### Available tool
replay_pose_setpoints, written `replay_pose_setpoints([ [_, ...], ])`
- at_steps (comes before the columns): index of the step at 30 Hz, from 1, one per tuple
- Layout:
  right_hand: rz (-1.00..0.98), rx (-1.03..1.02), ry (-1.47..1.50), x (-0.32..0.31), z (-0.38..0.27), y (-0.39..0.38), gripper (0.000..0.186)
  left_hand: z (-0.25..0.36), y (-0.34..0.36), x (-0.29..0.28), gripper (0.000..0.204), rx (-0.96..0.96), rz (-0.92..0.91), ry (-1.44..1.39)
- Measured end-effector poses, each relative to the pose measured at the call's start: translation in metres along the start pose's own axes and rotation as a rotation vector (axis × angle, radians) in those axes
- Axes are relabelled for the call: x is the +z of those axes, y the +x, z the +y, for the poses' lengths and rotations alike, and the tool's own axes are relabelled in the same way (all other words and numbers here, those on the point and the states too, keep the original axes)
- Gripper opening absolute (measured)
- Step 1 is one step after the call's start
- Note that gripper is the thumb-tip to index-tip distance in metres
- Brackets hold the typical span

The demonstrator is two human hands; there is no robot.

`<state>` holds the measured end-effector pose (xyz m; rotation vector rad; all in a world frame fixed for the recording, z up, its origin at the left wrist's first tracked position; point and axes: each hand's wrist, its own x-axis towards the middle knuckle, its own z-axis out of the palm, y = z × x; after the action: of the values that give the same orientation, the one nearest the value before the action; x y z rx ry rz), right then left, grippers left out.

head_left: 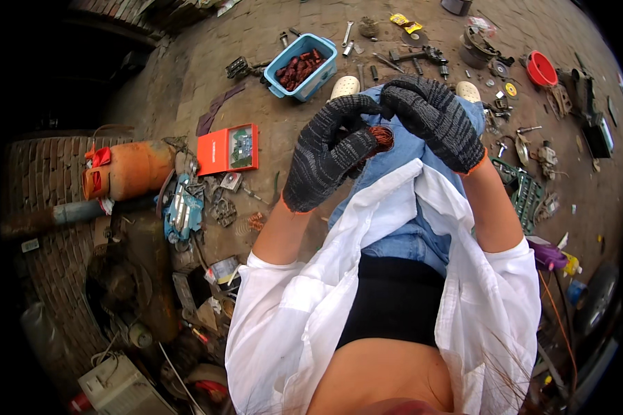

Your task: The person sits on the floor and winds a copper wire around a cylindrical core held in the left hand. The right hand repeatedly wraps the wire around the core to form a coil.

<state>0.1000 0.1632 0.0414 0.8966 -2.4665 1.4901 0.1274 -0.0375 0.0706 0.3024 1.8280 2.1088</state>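
Note:
Both my hands wear dark grey knitted gloves with orange cuffs and meet above my lap. My left hand (329, 149) is closed round a small bundle of copper wire (381, 140), whose reddish strands show beside the thumb. My right hand (432, 117) has its fingers bent and pressed together against the left fingertips. Whatever they pinch is hidden, though a thin dark strand seems to run there. Just beyond my left hand stands a light blue plastic bin (318, 84) holding several reddish-brown wire bundles (299, 69).
An orange gas cylinder (135, 169) lies at the left, near an open red box (214, 153). Wrenches and metal parts scatter the paved ground ahead. At the right are a red bowl (541, 69), a green socket tray (526, 197) and a purple tool (548, 254).

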Motion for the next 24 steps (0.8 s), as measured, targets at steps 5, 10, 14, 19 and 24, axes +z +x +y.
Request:
replay_pose_setpoints([
  [5, 0.137, -0.475, -0.57, 0.003, 0.002, 0.005, 0.025, -0.018, 0.005, 0.002, 0.044, 0.234, 0.014, 0.235],
  [10, 0.123, -0.007, -0.039, 0.009, -0.037, 0.003, 0.021, -0.017, 0.004, -0.004, 0.041, 0.027, -0.005, 0.094],
  [14, 0.111, 0.035, 0.024, 0.009, -0.034, -0.008, 0.027, -0.016, 0.002, -0.004, 0.041, -0.107, -0.063, -0.024],
  [19, 0.16, 0.112, 0.067, 0.011, -0.021, -0.012, 0.025, -0.027, 0.009, -0.001, 0.034, -0.051, -0.069, -0.031],
  [24, 0.175, 0.086, -0.086, 0.013, -0.049, -0.006, 0.022, -0.033, 0.011, 0.003, 0.028, -0.079, 0.037, -0.093],
])
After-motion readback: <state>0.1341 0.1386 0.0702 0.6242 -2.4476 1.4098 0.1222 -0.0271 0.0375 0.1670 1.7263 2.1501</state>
